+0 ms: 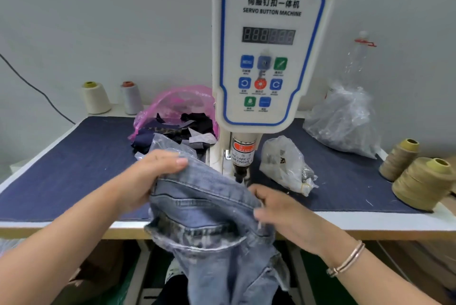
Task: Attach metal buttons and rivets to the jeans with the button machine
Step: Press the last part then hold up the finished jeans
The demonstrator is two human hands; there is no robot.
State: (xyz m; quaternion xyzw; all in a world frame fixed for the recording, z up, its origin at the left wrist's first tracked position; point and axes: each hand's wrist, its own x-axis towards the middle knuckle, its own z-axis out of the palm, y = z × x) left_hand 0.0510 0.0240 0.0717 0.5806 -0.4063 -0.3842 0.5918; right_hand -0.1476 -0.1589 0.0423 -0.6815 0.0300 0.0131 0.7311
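Denim fills the lower middle of the frame: a pair of light blue jeans (209,216) is held up at the waistband in front of the button machine (269,43), its legs hanging below the near edge of the table (74,156). The left hand (150,176), at centre left, grips the upper left corner of the waistband, thumb on top of the cloth and the other fingers curled out of sight behind it. The right hand (286,216), at centre right, holds the right end of the waistband; its fingers are curled into the fabric, though motion blur hides how they lie. A bracelet (348,259) circles the right wrist.

The machine's white panel with its blue border rises through the upper middle of the frame, and its dark punch head (241,169) sits just above the raised edge of the jeans. The table is covered in dark blue denim cloth. Behind the left hand lies a pink plastic bag (177,105) with dark fabric scraps (177,129) spilling from it. Two pale thread cones (95,97) stand at the back left. Right of the machine lie a small clear bag (286,161) and, further back, a large crumpled clear bag (343,119). Two tan thread spools (419,184) stand at the right edge.
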